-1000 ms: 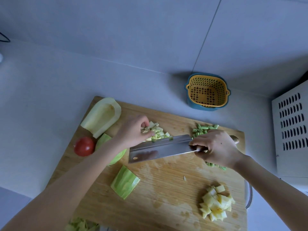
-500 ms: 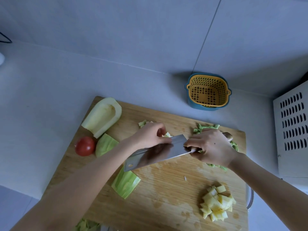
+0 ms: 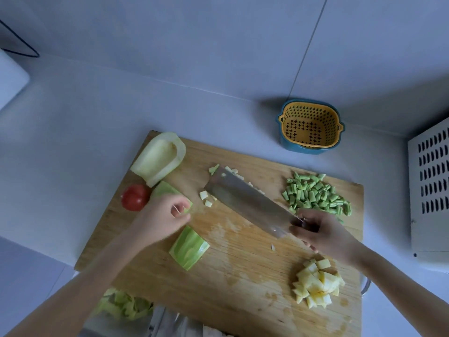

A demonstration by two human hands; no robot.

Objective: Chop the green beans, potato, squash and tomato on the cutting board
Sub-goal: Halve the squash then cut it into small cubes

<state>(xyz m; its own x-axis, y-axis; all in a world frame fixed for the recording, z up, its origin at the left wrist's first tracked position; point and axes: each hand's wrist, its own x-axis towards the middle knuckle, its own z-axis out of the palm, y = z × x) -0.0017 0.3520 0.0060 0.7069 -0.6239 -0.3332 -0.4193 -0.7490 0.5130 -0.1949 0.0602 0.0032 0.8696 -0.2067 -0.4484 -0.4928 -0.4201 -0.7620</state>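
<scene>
On the wooden cutting board (image 3: 243, 268) my right hand (image 3: 325, 237) grips the handle of a cleaver (image 3: 243, 198). Its blade points up-left and covers most of the diced squash (image 3: 233, 171). My left hand (image 3: 165, 215) lies on a green squash piece (image 3: 165, 189) beside the tomato (image 3: 134, 197), fingers curled and pinching its near corner. A hollowed squash half (image 3: 158, 159) lies at the board's far left. A second squash piece (image 3: 189, 248) sits skin up near my left wrist. Chopped green beans (image 3: 315, 193) are at the far right, diced potato (image 3: 315, 285) at the near right.
A yellow strainer basket in a blue bowl (image 3: 309, 126) stands behind the board by the wall. A white vented appliance (image 3: 430, 190) is at the right edge. Green peelings (image 3: 124, 305) lie off the board's near left corner, next to a metal object (image 3: 170, 322).
My left hand left the diced squash and moved left to the squash piece by the tomato. The cleaver swung so that its blade lies over the diced squash.
</scene>
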